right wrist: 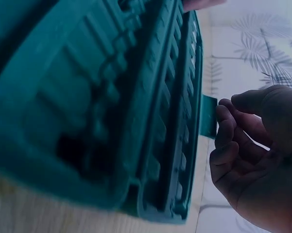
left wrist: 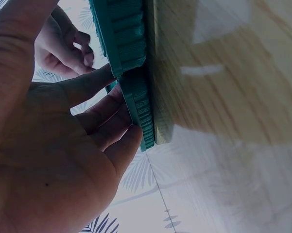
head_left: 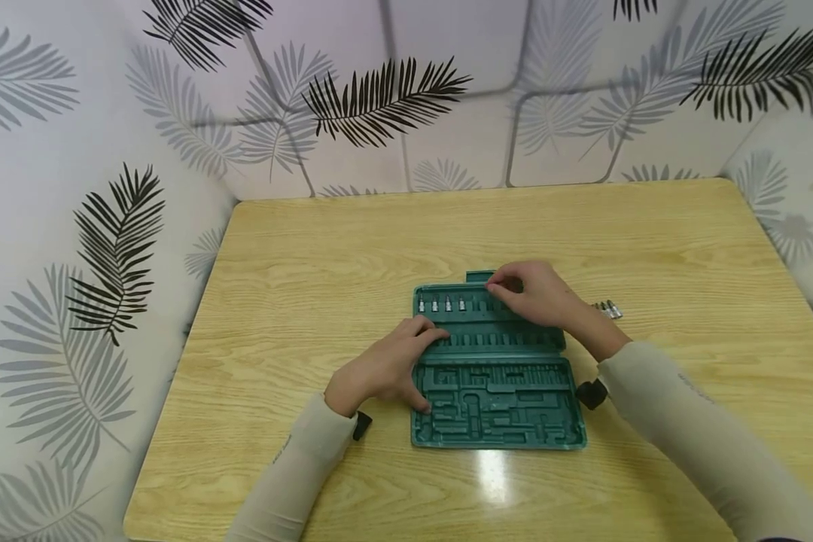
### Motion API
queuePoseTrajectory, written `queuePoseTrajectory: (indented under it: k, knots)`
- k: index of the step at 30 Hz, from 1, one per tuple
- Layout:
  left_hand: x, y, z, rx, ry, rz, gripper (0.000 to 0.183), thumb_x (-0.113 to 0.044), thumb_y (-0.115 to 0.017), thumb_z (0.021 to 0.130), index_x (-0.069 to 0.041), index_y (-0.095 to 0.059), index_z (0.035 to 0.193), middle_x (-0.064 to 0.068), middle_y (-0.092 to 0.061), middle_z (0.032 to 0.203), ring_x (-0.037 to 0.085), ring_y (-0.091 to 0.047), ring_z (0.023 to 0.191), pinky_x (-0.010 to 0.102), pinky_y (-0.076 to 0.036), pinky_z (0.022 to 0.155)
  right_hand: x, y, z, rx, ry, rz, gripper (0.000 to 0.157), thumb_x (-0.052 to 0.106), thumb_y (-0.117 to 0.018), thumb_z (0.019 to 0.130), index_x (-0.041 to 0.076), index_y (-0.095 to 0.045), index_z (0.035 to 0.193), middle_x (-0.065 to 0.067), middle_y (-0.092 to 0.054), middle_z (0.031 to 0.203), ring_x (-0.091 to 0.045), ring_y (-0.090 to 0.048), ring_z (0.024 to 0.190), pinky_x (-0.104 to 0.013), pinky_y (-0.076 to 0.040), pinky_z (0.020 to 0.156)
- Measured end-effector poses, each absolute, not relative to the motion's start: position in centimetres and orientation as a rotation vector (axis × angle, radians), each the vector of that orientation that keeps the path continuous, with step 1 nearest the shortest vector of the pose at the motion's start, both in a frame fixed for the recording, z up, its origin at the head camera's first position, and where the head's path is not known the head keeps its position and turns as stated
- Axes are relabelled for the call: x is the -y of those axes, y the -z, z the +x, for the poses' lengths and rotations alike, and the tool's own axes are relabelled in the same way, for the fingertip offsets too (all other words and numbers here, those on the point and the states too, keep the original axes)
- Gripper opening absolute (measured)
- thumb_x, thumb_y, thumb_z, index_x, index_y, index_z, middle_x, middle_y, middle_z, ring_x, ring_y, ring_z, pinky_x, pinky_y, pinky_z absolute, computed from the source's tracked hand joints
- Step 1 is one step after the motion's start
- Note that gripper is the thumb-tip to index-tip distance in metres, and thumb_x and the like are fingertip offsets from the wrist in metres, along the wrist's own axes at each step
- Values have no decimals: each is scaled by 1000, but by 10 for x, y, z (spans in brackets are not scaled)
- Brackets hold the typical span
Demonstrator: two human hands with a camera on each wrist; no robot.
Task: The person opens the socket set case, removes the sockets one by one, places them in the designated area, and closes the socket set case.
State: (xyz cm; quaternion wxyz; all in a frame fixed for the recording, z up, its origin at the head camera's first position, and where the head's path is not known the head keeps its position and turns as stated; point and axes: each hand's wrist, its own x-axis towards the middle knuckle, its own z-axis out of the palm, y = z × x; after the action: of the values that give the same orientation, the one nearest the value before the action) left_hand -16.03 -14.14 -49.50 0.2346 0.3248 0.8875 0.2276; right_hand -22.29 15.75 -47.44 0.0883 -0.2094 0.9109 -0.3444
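Note:
A green plastic tool case (head_left: 501, 448) lies unfolded on the table, its moulded slots facing up. Several silver screwdriver bits (head_left: 449, 304) stand in the left part of its far row. At the case's left edge, my left hand (head_left: 386, 365) grips the side, fingers bent over the far half and thumb by the near half. My right hand (head_left: 531, 293) is above the far row, thumb and forefinger tips brought together. In the right wrist view, no object shows between the right fingertips (right wrist: 224, 103); whether they pinch a small bit cannot be told.
More loose bits (head_left: 608, 309) lie on the wooden table (head_left: 312, 263) to the right of the case, partly behind my right wrist. A green latch tab (head_left: 479, 276) sticks out from the case's far edge. Leaf-patterned walls (head_left: 447, 143) border the table.

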Motion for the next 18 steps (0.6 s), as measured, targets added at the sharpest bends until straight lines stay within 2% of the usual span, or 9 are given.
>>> queuePoseTrajectory:
  k: [4,12,16,18]
  knots:
    - [149,525,-168,-2474,-624,943,116,-50,-103,71,-15,-46,165,6,-46,153,22,-47,138,39,-49,119,-140,482,-226,-2684,970,-699,21,12,-66,109,0,-81,118,-16,-81,110,-28,-75,96,-52,-61,89]
    - [150,544,-175,-2473,-642,937,123,-54,-106,65,-22,-44,167,0,-45,153,17,-46,138,40,-49,119,-117,489,-231,-2668,857,-709,21,11,-65,109,3,-80,121,-14,-80,112,-27,-74,97,-51,-61,89]
    - [150,541,-174,-2475,-636,939,121,-52,-105,67,-20,-44,166,1,-45,151,17,-45,137,39,-49,119,-111,490,-232,-2667,827,-667,22,11,-65,109,2,-79,123,-14,-79,110,-26,-73,94,-51,-60,89]
    - [147,527,-170,-2458,-639,921,118,-46,-105,69,-16,-45,166,4,-46,151,20,-46,136,41,-49,119,-110,490,-233,-2667,821,-655,21,11,-65,108,2,-79,122,-14,-79,108,-25,-72,94,-50,-60,88]
